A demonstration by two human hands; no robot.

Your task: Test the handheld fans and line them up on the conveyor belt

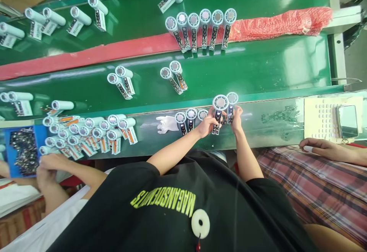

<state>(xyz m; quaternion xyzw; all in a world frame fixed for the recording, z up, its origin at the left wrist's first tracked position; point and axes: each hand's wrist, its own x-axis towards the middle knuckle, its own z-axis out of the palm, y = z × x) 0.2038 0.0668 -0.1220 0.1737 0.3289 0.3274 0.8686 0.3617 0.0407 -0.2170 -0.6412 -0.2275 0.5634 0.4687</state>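
My left hand (205,126) is closed around the handle of a light blue handheld fan (220,102), its round grille up and a dark circuit board showing along the handle. Just to the right, my right hand (236,119) grips a second fan of the same kind (232,98); some of its fingers are hidden behind the handle. The two fans are side by side above the near ledge. Left of my left hand stand several similar fans (191,114), partly covered by my hand, and a white glove (167,124) lies beside them.
The green conveyor belt (258,68) carries fans in small groups, with a red wrapped strip (114,53) across it. At left are a pile of fans (83,131), a blue bin (40,133) of small dark parts, and a co-worker's hands (50,164). Another person's hand (323,149) rests near a phone (348,121).
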